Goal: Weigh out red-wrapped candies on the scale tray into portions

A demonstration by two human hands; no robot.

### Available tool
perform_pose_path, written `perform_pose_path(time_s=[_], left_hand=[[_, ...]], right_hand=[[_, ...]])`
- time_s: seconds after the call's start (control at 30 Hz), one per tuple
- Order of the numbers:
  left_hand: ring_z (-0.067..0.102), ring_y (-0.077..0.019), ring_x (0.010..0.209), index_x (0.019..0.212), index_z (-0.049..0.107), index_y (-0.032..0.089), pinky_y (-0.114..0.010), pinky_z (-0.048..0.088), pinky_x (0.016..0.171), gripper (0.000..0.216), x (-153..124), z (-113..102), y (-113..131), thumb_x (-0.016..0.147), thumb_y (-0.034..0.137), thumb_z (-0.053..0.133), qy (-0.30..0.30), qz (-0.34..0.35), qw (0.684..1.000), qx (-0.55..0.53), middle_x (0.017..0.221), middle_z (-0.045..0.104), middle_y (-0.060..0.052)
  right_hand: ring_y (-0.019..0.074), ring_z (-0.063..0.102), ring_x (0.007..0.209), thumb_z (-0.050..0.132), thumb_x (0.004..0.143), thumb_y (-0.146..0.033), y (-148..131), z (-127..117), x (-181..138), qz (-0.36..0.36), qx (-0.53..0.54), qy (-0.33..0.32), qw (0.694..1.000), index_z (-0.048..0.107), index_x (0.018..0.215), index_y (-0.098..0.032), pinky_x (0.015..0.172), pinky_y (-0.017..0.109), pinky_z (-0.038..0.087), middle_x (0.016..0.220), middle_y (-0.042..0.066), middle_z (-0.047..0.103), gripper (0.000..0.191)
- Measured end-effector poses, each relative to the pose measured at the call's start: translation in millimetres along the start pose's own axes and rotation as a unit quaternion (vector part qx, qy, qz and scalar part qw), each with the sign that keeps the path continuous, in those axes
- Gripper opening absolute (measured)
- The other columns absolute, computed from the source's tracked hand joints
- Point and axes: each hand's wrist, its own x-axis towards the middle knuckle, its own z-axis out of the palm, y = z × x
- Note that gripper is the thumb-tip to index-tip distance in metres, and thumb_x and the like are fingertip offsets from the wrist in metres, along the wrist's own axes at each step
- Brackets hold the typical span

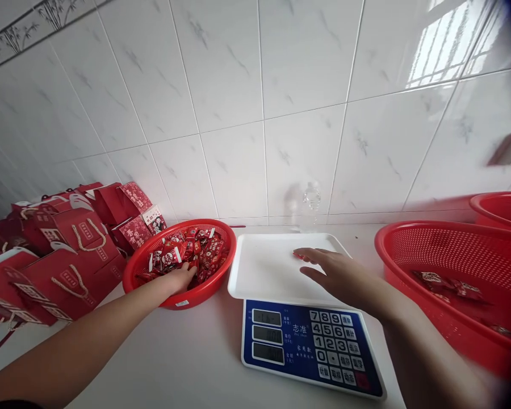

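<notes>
My left hand reaches into a round red basket of small red wrapped packets. Its fingers curl down among the packets and seem closed on one, though the fingertips are partly hidden. Above the white weighing tray is my right hand, with thumb and fingers stretched out and apart. A small red packet shows under its fingertips, mostly covered; the fingers do not wrap round it. In front of the tray lies the scale's blue keypad panel with three displays, below my right hand.
Several red gift bags with rope handles stand at the left. At the right is a larger red basket holding a few red packets, with another red basket behind. A clear plastic bottle stands by the tiled wall.
</notes>
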Motion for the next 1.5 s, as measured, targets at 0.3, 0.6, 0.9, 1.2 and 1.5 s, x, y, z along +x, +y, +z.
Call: perform_pose_path(time_s=[0.3,0.6,0.9,1.2,1.5], left_hand=[[0.061,-0.0228,0.070,0.078,0.060,0.022,-0.028,0.045,0.060,0.019,-6,-17,5,0.060,0.027,0.061,-0.060,0.020,0.992,-0.111,0.076,0.065,-0.003],[0.063,-0.0241,0.085,0.106,0.061,0.023,-0.026,0.049,0.060,0.052,-12,-50,20,0.059,0.042,0.070,-0.112,-0.014,0.976,-0.185,0.100,0.067,-0.007],[0.063,-0.0247,0.067,0.118,0.053,0.019,-0.030,0.045,0.058,0.059,-8,-24,48,0.061,0.028,0.062,-0.101,-0.024,0.986,-0.128,0.083,0.070,-0.009],[0.058,-0.0206,0.056,0.073,0.056,0.021,-0.028,0.043,0.050,0.013,-21,-23,47,0.060,0.022,0.057,-0.045,-0.007,0.974,-0.221,0.064,0.063,-0.001],[0.059,-0.0196,0.066,0.077,0.057,0.018,-0.027,0.045,0.058,0.023,-19,-53,11,0.055,0.022,0.060,0.076,-0.018,0.966,-0.246,0.068,0.062,0.002]], right_hand=[[0.0262,0.057,0.112,0.040,0.090,-0.037,1,-4,-3,-0.013,0.001,0.007,1.000,0.054,0.125,-0.020,0.091,0.043,0.047,0.124,0.007,0.061,0.041],[0.0256,0.058,0.112,0.040,0.090,-0.038,2,-5,-5,-0.008,0.004,0.012,1.000,0.055,0.124,-0.023,0.091,0.043,0.048,0.124,0.006,0.062,0.040],[0.0261,0.057,0.113,0.041,0.089,-0.037,0,-3,-4,-0.011,-0.003,0.012,1.000,0.054,0.125,-0.022,0.092,0.044,0.047,0.125,0.007,0.061,0.041],[0.0274,0.057,0.113,0.042,0.089,-0.036,-2,-5,-5,-0.015,0.002,0.008,1.000,0.054,0.125,-0.023,0.091,0.045,0.048,0.125,0.007,0.061,0.040],[0.0265,0.059,0.109,0.042,0.089,-0.038,3,-3,-4,-0.028,0.009,0.029,0.999,0.056,0.121,-0.022,0.088,0.044,0.050,0.120,0.007,0.064,0.039]])
